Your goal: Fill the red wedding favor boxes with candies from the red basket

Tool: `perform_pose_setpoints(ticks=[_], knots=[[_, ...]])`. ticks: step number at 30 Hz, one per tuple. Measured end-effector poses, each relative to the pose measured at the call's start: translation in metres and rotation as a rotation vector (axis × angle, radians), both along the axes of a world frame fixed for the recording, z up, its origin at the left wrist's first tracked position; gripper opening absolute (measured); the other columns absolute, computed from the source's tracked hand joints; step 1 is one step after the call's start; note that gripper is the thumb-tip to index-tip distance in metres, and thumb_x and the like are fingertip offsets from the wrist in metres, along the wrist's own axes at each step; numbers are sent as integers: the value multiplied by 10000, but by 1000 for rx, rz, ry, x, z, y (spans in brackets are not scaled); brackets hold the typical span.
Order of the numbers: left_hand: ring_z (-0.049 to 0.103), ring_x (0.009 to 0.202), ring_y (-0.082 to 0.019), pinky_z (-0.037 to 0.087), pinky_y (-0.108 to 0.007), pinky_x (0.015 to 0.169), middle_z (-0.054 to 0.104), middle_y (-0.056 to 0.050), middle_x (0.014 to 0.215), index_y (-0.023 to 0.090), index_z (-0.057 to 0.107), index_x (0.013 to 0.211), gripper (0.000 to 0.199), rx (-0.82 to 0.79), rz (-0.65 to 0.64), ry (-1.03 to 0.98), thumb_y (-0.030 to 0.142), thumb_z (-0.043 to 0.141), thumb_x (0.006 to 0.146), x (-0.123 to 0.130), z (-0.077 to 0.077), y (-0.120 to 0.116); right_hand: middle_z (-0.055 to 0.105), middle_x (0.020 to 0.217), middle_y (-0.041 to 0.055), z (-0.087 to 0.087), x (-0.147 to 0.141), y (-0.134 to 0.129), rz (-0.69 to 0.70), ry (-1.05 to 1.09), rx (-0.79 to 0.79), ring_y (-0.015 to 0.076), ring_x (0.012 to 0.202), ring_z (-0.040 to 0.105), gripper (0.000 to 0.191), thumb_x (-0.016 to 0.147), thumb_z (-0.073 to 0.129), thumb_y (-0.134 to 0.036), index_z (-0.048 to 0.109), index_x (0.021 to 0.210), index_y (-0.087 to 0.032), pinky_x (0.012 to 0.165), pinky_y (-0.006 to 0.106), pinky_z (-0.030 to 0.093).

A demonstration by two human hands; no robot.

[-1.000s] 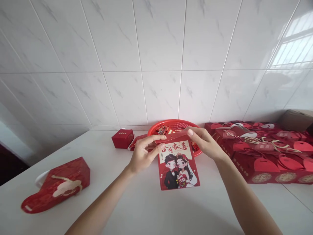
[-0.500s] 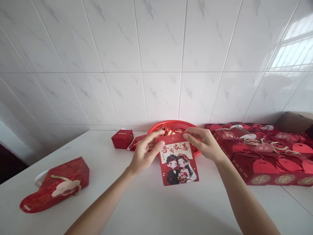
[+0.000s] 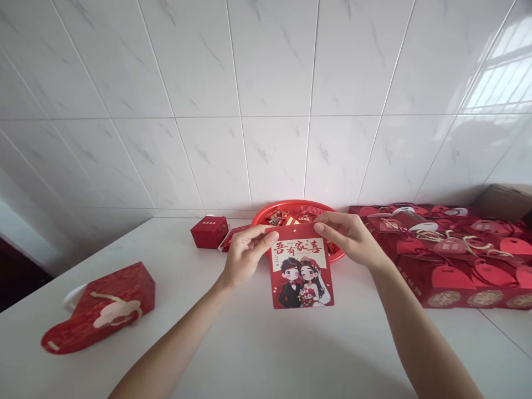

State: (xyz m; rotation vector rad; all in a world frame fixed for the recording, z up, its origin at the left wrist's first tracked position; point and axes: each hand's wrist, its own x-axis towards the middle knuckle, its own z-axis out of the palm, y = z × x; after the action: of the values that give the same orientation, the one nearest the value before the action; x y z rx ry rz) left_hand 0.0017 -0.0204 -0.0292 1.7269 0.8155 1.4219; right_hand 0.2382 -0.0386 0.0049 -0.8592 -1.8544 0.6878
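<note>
A red card or flat bag printed with a cartoon couple and large characters hangs upright over the white table, between my two hands. The thumb and fingers of my left hand pinch its upper left corner. At the upper right corner, my right hand pinches it the same way. Right behind it stands a red plastic basket holding small wrapped packets; the card and my hands hide part of it.
An open red box with a cord and tag lies on the left of the table. Near the wall sits a small red box. Rows of red gift boxes fill the right side, with a brown box behind.
The card now hangs straighter and its lower edge is slightly higher. My left fingers have closed at its corner. The view has shifted slightly.
</note>
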Motion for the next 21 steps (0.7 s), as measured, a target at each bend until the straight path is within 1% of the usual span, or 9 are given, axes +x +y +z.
perform_pose_setpoints(ticks=[3,8,12,13,15,17,18,19,21], knots=[[654,730,-182,550,-270,675,715,-23,752,174,770,818,312,-14,-14,-5,484,740,829,0,1,-1,658,783,36,1,1,-1,5,5,5,150,697,585,348,943,608,-492,683,834,-170,606,255,478],[644,725,-183,539,-281,673,696,-17,735,180,750,766,311,-34,-63,12,478,726,848,0,1,0,699,832,55,0,6,0,30,-32,-32,169,740,632,306,926,646,-458,694,851,-165,627,271,504],[654,728,-197,542,-310,682,696,-28,723,191,740,710,329,-30,-128,42,482,720,861,-4,-3,2,678,772,37,0,11,0,77,19,-46,149,692,613,294,900,686,-442,707,814,-162,610,266,488],[667,741,-210,552,-325,694,706,-38,736,194,750,732,332,-28,-157,46,496,714,865,-4,-5,3,669,755,33,1,11,0,84,36,-51,141,669,601,301,892,694,-447,705,798,-161,595,264,478],[699,810,-248,573,-363,734,739,-70,819,198,776,855,373,-8,-219,48,555,673,881,-4,-11,9,658,725,26,4,14,-2,69,68,-41,133,642,585,323,870,714,-467,701,768,-161,572,259,464],[717,912,-278,584,-388,789,762,-105,951,196,768,1016,449,31,-220,58,601,610,907,-3,-20,18,651,698,18,9,18,-6,-19,109,11,134,639,582,339,847,734,-488,704,753,-163,566,254,459],[719,951,-282,585,-390,810,765,-112,1001,195,755,1066,463,60,-190,80,602,594,915,-2,-26,24,649,687,13,12,23,-8,-95,147,59,134,639,581,342,837,741,-496,706,751,-166,565,253,458],[719,977,-279,582,-385,827,767,-111,1031,196,746,1084,447,97,-143,125,583,590,922,0,-33,30,646,676,6,16,29,-12,-194,201,129,132,634,577,338,828,750,-497,706,750,-171,564,252,456],[722,955,-258,569,-370,835,777,-91,1005,200,750,1010,355,227,-31,276,506,586,938,2,-49,42,628,649,-9,24,48,-20,-445,330,308,120,602,550,301,817,764,-467,706,752,-180,552,250,442]])
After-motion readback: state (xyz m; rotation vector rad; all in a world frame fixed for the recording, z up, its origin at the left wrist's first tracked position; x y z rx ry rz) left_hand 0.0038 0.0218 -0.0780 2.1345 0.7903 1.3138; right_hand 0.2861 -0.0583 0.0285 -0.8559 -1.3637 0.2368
